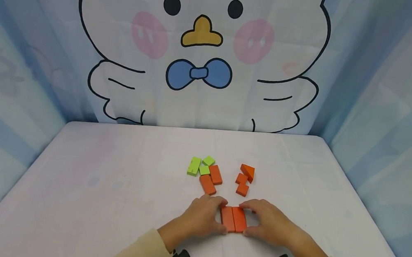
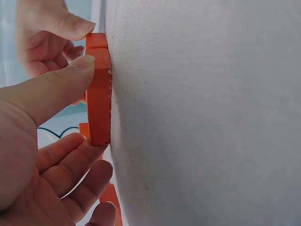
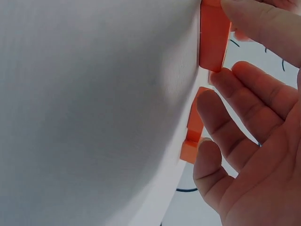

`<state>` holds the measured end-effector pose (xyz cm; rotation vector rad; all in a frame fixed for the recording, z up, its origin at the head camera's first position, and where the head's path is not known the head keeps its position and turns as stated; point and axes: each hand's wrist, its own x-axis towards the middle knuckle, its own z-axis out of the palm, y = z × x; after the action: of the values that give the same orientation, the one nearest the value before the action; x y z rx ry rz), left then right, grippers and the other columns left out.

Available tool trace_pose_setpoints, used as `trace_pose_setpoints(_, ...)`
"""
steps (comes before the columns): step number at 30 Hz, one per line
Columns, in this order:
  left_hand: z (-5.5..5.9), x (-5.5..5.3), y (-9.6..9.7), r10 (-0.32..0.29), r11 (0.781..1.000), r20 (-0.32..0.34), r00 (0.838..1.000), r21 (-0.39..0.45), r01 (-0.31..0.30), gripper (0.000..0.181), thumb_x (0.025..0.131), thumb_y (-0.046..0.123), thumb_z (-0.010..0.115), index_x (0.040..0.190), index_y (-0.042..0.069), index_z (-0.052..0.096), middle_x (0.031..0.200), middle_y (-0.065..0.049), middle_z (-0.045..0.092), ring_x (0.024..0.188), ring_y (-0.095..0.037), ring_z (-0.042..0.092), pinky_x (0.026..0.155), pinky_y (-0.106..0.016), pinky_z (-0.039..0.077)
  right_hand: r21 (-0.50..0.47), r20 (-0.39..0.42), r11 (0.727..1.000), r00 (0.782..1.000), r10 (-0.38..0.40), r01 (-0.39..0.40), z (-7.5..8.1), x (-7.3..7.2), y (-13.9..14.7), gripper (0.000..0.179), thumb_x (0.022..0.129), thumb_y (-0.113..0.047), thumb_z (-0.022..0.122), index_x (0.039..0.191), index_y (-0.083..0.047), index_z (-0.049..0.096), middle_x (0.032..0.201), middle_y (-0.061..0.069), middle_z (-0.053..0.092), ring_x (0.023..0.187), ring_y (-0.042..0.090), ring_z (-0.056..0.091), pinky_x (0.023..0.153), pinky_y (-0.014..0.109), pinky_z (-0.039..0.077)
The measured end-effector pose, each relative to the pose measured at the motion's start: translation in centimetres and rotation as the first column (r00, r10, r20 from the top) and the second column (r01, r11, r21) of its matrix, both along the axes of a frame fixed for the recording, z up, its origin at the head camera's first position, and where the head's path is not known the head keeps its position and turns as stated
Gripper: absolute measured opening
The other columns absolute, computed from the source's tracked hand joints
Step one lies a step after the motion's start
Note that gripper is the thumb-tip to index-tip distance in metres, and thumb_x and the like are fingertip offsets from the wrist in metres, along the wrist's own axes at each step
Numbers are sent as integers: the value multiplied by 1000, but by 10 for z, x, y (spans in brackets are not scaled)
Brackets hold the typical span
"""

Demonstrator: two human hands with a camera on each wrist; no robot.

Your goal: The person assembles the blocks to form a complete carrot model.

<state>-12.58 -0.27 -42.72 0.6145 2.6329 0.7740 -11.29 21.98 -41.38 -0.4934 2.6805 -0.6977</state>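
Note:
Two flat orange rectangular blocks lie side by side on the table, long sides touching: a left block [image 1: 228,219] and a right block [image 1: 239,219]. The left hand [image 1: 203,215] pinches the left block, thumb on the near end and a fingertip at the far end; the left wrist view shows this block [image 2: 99,99] edge-on against the white surface. From the other side, the right hand [image 1: 273,224] pinches the right block in the same way. Its side face [image 3: 214,37] shows in the right wrist view, with the other fingers loosely bent below.
Beyond the hands lie two orange rectangular blocks [image 1: 207,184] beside several green blocks [image 1: 194,166]. To their right are two small orange blocks [image 1: 242,189] and an orange triangular block [image 1: 247,172]. The white table [image 1: 109,202] meets a printed curtain [image 1: 200,107] at the back.

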Motion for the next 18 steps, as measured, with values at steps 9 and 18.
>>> trace_pose_setpoints(9, 0, -2, -3, 2, 1000, 10, 1000, 3, -2, 62, 76, 35, 89, 129, 13, 64, 112, 5, 64, 105, -19, 54, 94, -41, 47, -10, -79, 1000, 997, -4, 3, 14, -21, 1, 57, 83, -27, 83, 134, -11, 61, 122, 2, 62, 104, 22, 56, 89, 44, 51)
trace_pose_setpoints(18, -1, -1, -5, -1, 1000, 10, 1000, -1, 1, 60, 76, 36, 89, 128, 15, 66, 110, 8, 63, 102, -18, 53, 92, -40, 46, 57, -140, 998, 989, 40, -32, 19, -81, -28, 53, 88, -22, 79, 136, -8, 60, 116, 9, 62, 104, 27, 53, 89, 44, 52)
